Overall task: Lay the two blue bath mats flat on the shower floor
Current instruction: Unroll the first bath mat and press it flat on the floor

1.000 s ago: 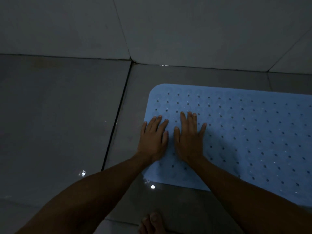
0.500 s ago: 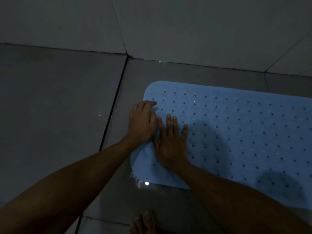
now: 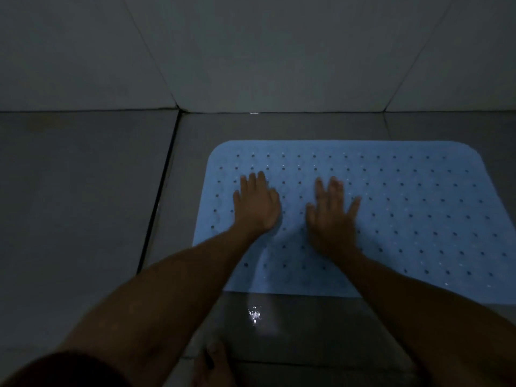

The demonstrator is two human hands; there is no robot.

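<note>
One blue bath mat (image 3: 405, 208) with rows of small holes lies flat on the dark tiled shower floor (image 3: 83, 205), close to the back wall. My left hand (image 3: 258, 203) rests palm down on the mat's left part, fingers together. My right hand (image 3: 331, 216) presses flat beside it, fingers spread, about a hand's width away. Neither hand grips anything. A second mat is not in view.
Grey wall tiles (image 3: 251, 51) rise behind the mat. A dark grout line (image 3: 159, 191) runs down the floor left of the mat. A wet glint (image 3: 254, 315) shines on the floor in front of the mat. My foot (image 3: 213, 364) stands at the bottom edge.
My hands have moved apart and rightward onto the mat's middle-left; half a second ago they overlapped at its left edge. The view has shifted, showing the mat's right corner.
</note>
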